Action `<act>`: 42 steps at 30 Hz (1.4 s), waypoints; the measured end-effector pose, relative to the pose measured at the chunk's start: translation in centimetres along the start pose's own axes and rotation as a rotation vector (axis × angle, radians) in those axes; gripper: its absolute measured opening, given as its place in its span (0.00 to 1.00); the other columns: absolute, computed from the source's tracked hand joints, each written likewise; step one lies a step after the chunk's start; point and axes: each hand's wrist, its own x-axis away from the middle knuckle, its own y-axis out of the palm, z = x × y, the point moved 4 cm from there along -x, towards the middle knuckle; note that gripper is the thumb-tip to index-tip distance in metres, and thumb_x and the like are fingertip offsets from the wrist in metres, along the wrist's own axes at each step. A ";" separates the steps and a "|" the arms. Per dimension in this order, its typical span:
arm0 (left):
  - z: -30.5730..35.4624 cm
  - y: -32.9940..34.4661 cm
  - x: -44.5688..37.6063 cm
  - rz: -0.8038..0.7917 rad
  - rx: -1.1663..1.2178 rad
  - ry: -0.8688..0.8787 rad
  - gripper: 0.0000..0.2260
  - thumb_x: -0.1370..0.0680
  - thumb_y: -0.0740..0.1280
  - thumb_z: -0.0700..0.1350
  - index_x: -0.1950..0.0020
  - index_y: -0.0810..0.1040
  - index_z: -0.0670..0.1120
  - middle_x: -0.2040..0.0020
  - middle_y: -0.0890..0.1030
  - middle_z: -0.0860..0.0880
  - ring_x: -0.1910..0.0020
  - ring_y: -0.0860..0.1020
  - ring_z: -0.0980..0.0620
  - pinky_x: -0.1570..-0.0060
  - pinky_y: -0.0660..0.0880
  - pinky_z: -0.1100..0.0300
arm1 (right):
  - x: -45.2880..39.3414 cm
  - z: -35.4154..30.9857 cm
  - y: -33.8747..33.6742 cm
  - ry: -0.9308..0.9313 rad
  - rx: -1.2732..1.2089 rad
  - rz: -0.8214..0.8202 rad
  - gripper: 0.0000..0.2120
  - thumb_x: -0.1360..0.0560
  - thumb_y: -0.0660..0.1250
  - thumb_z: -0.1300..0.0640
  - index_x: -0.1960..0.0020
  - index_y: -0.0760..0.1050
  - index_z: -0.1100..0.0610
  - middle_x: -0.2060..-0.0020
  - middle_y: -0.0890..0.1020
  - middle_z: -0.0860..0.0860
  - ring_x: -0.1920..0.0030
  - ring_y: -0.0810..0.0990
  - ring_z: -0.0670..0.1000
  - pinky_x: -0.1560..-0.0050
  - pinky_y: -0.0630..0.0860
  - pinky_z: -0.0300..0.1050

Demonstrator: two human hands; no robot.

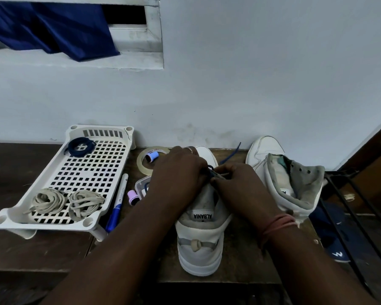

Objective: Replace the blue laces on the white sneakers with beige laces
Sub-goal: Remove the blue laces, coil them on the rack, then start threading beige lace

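Seen from above, a person works at a dark wooden worktop (240, 256) set against a pale wall. A white sneaker (201, 236) stands in the middle with its heel toward the viewer. Both hands meet over its tongue. The left hand (180, 170) curls its fingers down onto the eyelet area, and the right hand (238, 179) pinches the blue lace (213, 172) where the two hands touch. One loose end of that lace trails away toward the wall. The exact hold of the left fingertips is hidden under the knuckles.

A second white sneaker (288, 183) stands to the right, near the first, its tongue pulled open and showing no lace. To the left sits a white perforated tray (59, 172). It holds a coiled blue lace (80, 147) at its far end and two bundles of beige laces (66, 202) at its near end, untouched. Between tray and shoe lie a tape roll (150, 160), a pen (117, 205) and a small clear box.

The step in hand appears to be drawing the blue lace out of the middle sneaker. It likely goes best by loosening each crossing in turn, with one hand steadying the shoe while the other pulls the lace straight through each eyelet, not sideways. Keeping the freed lace gathered should stop it snagging on the clutter nearby.
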 end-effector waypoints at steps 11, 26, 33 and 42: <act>-3.8 -2.5 -0.1 -0.012 0.903 -0.529 0.14 0.25 0.70 0.39 0.44 0.84 0.55 0.47 0.83 0.56 0.53 0.80 0.59 0.66 0.76 0.68 | 0.6 -0.9 -0.1 0.053 0.081 0.009 0.19 0.24 0.70 0.54 0.33 0.77 0.53 0.41 0.82 0.53 0.42 0.81 0.52 0.51 0.67 0.37; -3.7 -3.5 0.2 0.299 0.853 -0.624 0.06 0.22 0.72 0.48 0.57 0.84 0.48 0.60 0.84 0.57 0.60 0.82 0.56 0.53 0.77 0.57 | 0.9 -0.1 0.1 0.012 0.059 -0.010 0.20 0.23 0.70 0.54 0.31 0.74 0.52 0.37 0.78 0.51 0.39 0.77 0.50 0.47 0.66 0.37; -2.7 -3.4 0.5 0.279 0.412 -0.364 0.18 0.30 0.72 0.56 0.41 0.77 0.60 0.40 0.79 0.56 0.39 0.76 0.51 0.38 0.72 0.48 | 0.6 -0.4 0.6 0.010 0.077 -0.018 0.20 0.24 0.70 0.55 0.32 0.74 0.53 0.38 0.79 0.53 0.40 0.79 0.52 0.48 0.68 0.38; 0.8 -1.5 0.6 -0.118 -0.067 -0.103 0.12 0.21 0.63 0.58 0.44 0.85 0.60 0.38 0.78 0.55 0.35 0.69 0.47 0.40 0.62 0.47 | 0.7 -0.5 0.9 0.004 0.078 -0.016 0.17 0.24 0.70 0.53 0.36 0.76 0.52 0.43 0.80 0.51 0.45 0.80 0.51 0.53 0.68 0.41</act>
